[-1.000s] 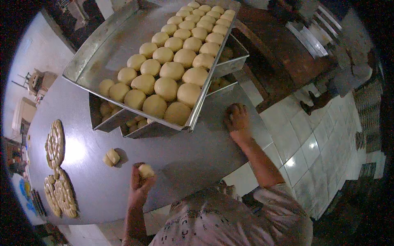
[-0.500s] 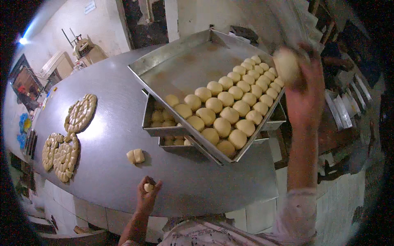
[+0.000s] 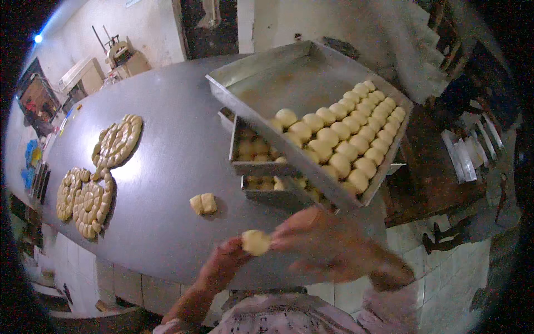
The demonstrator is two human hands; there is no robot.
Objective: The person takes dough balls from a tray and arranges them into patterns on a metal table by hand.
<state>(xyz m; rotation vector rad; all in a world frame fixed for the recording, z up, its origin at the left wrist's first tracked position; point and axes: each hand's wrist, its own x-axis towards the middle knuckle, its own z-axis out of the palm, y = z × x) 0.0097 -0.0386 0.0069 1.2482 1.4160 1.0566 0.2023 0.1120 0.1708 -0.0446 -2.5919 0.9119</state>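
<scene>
My left hand (image 3: 225, 261) is closed around a pale dough ball (image 3: 256, 243) above the table's near edge, with the ball bulging out at its fingertips. From the right, my right hand (image 3: 328, 242) reaches across, its fingertips at the ball's side; motion smears them, so its grip is unclear. Just beyond my left hand lies a small dough piece (image 3: 203, 204), creased down its middle. Rows of round dough balls (image 3: 347, 151) fill the near and right part of a large tilted metal tray (image 3: 261, 114). The tray's near corner is close to my right hand.
Under the tray stand more metal trays (image 3: 258, 168) holding dough balls. Coils of segmented dough (image 3: 92, 203) lie at the left of the metal table (image 3: 167, 167). A brown wooden surface (image 3: 423, 189) is to the right, with metal pans (image 3: 461, 156) beside it.
My right hand has come down from beside the tray's right edge, where it was raised with a dough ball, to my left hand. The view has shifted, so the tray appears farther right.
</scene>
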